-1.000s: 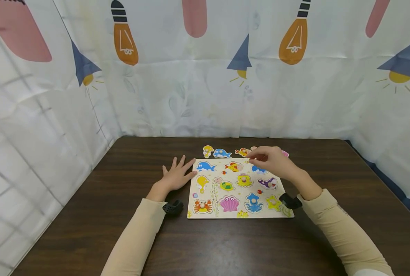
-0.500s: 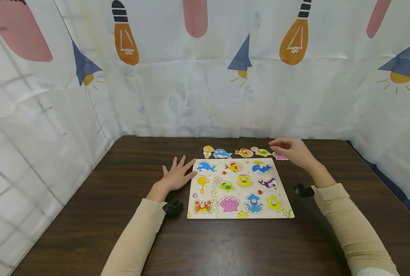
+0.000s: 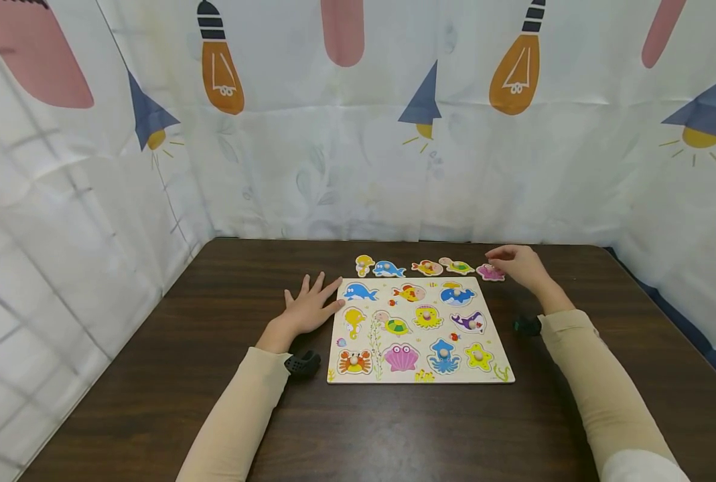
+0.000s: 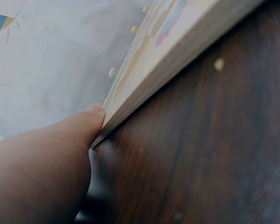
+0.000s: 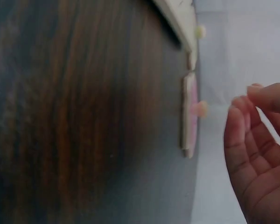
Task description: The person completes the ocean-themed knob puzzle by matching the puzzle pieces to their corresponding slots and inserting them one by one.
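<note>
A person in tan sleeves (image 3: 235, 412) works with both bare hands at a dark brown wooden table (image 3: 213, 355), a cream wooden puzzle board (image 3: 463, 377) printed with sea animals lying flat on it. The left hand (image 3: 306, 309) is spread wide and holds nothing; its thumb touches the board's left edge and its forefinger reaches the far left corner. The right hand (image 3: 519, 266) is beyond the far right corner, just above the pink wooden shell piece (image 3: 490, 272). Its fingers are loosely curved, thumb and fingertips only narrowly apart with nothing between them, and from the right wrist I see a gap between them and the piece's small round knob (image 5: 203, 109). That shell lies on the table at the right end of a loose row along the board's far edge: a yellow seahorse piece (image 3: 364, 265), a blue dolphin piece (image 3: 389, 269), a red-and-yellow fish piece (image 3: 426, 268) and a green-and-yellow turtle piece (image 3: 457, 266), the last just beside the shell. On the board sit a blue whale, a yellow octopus, a purple orca, an orange crab, a blue squid and a yellow star, each with its knob. Behind hangs a white cloth (image 3: 358, 181) printed with orange bulbs.
</note>
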Demonstrator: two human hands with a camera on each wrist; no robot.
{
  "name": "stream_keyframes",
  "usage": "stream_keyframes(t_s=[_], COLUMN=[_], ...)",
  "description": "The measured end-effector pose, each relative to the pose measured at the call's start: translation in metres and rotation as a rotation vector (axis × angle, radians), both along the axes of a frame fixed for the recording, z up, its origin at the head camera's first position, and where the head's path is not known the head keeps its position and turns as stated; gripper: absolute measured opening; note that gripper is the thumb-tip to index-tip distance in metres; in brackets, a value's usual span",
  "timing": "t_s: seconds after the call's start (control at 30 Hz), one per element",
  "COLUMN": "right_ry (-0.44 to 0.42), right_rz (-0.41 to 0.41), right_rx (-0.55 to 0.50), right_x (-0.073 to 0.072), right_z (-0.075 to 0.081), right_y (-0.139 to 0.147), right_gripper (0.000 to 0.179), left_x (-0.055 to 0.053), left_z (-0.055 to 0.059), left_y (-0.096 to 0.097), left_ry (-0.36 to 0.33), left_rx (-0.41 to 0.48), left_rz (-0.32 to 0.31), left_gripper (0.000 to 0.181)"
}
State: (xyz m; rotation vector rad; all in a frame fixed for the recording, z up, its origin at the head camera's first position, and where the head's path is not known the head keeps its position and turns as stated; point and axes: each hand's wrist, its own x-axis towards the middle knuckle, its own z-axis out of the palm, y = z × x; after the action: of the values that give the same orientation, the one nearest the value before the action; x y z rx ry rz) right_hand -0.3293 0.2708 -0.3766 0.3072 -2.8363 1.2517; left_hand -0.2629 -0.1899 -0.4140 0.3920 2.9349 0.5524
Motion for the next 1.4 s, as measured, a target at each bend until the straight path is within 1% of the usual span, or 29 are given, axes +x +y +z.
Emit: stream_keyframes(t_s=[0.17,0.4,0.7,0.93,1.17,1.4], right_ry=[-0.068,-0.089,-0.104,-0.141,-0.157,-0.168], right_rz=[-0.032,-0.022,-0.026,-0.016,-0.026,-0.039], right_rx=[0.039,0.018,0.042,0.044,0.097,0.156], right_x=[-0.008,-0.013,-0.017,-0.020,-0.025,-0.025], right_z=[-0.007,-0.012,-0.014,-0.012,-0.010,-0.007], right_y=[0.003,0.006,0.008,0.007,0.007,0.003], right_gripper=[0.033,0.030,0.029,0.029,0.030,0.028], left_x=[0.000,-0.001,0.000,0.000,-0.002,-0.004], left_z=[-0.001,-0.001,0.001,0.001,-0.001,-0.003], left_y=[0.000,0.000,0.001,0.000,-0.001,-0.001], left_ry=[-0.003,-0.001,0.002,-0.003,-0.004,-0.003], left_rx=[0.002,0.004,0.009,0.015,0.017,0.005], left_rz=[-0.003,-0.001,-0.003,-0.003,-0.003,-0.003], left_gripper=[0.069,0.068,0.069,0.069,0.069,0.069])
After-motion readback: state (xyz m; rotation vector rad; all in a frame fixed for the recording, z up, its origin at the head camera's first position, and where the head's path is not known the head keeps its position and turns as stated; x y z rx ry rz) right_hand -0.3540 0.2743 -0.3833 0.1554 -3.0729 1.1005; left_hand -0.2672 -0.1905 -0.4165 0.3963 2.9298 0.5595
